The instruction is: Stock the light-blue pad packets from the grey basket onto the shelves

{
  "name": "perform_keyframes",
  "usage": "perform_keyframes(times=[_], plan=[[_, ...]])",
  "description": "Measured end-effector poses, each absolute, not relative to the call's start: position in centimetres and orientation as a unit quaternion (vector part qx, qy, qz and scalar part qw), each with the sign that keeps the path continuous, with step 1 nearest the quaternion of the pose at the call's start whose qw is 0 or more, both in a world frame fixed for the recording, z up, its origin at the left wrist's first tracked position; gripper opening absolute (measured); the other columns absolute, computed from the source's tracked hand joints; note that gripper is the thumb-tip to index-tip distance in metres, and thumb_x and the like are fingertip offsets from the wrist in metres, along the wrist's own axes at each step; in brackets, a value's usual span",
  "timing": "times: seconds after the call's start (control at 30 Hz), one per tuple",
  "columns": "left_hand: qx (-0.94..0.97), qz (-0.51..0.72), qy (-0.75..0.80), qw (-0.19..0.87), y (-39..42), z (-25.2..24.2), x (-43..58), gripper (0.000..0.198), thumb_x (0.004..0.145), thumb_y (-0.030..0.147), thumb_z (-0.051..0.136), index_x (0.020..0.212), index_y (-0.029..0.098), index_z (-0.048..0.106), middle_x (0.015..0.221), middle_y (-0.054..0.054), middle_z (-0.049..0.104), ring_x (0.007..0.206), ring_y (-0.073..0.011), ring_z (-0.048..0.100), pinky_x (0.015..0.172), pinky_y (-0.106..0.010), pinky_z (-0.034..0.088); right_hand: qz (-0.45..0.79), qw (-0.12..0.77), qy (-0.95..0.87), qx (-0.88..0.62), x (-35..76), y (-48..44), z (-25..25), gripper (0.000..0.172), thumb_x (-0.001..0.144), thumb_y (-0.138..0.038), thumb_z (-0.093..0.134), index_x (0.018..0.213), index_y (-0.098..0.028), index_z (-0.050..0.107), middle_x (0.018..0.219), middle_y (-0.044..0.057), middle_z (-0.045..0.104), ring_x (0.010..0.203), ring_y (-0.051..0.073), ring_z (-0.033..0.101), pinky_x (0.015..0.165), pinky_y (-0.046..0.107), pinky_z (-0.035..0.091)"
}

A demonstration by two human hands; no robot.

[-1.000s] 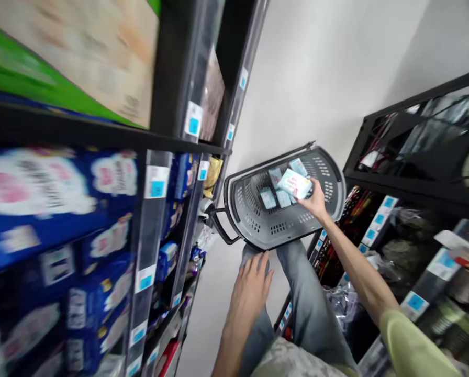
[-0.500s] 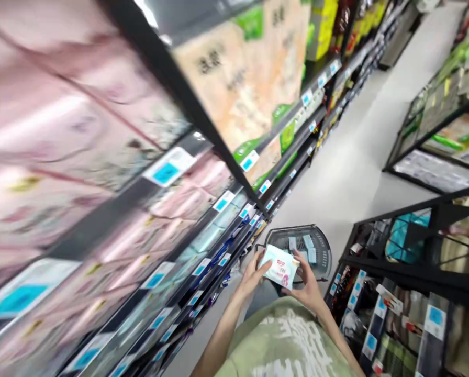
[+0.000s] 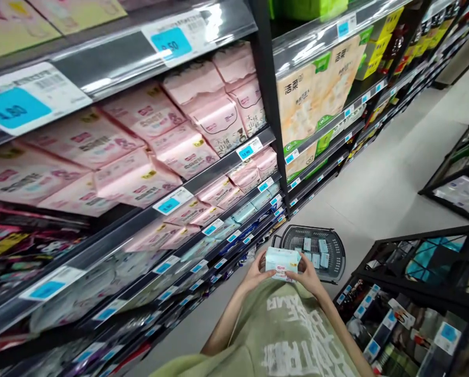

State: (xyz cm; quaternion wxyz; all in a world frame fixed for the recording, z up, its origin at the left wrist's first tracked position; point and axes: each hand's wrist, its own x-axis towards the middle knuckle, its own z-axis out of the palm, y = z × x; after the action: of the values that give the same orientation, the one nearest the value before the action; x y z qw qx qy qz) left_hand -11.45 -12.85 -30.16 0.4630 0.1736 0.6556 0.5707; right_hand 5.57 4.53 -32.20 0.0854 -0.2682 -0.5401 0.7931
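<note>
A pale blue soft plastic pack (image 3: 282, 257) with a red label and printing is held in front of my shirt, its contents not visible. My left hand (image 3: 257, 272) grips its left end, while my right hand (image 3: 307, 273) grips the right end. Both thumbs lie across the printed face, and the other fingers are mostly hidden behind it. Just beyond the pack, a dark grey shopping basket (image 3: 339, 250) is on the floor with several small light blue packs (image 3: 323, 246) inside.
Along the left runs a tall shelf with pink packs (image 3: 138, 178), price tags (image 3: 172, 201) and large peach-coloured packs (image 3: 321, 94). A dark rack (image 3: 419, 233) with goods stands at the right. Grey floor (image 3: 360, 193) lies between them.
My view has swung, and the shelves look sharper. The pack has tipped so its top side shows more. Both hands still hold it.
</note>
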Motion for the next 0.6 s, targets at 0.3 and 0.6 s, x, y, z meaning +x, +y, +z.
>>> perform_keyframes(times=[0.3, 0.6], plan=[[0.183, 0.493, 0.799, 0.291, -14.7, -28.9, -12.5, 0.090, 0.085, 0.055, 0.080, 0.157, 0.016, 0.043, 0.164, -0.022, 0.044, 0.149, -0.0383, 0.047, 0.121, -0.050, 0.044, 0.672, 0.027, -0.729, -0.124, -2.1, 9.4, -32.2, 0.075, 0.072, -0.039, 0.088, 0.138, -0.018, 0.059, 0.134, 0.017, 0.068, 0.122, 0.033, 0.068, 0.099, 0.044, 0.059], [0.269, 0.393, 0.847, 0.236, -17.6, -27.9, -15.2, 0.035, 0.097, 0.046, 0.059, 0.121, 0.024, 0.071, 0.133, -0.016, 0.069, 0.127, -0.0341, 0.067, 0.099, -0.050, 0.061, 0.656, 0.098, -0.729, -0.167, -18.9, 12.9, -30.8, 0.087, 0.054, -0.056, 0.094, 0.127, -0.018, 0.064, 0.129, 0.014, 0.069, 0.125, 0.033, 0.065, 0.107, 0.052, 0.056]])
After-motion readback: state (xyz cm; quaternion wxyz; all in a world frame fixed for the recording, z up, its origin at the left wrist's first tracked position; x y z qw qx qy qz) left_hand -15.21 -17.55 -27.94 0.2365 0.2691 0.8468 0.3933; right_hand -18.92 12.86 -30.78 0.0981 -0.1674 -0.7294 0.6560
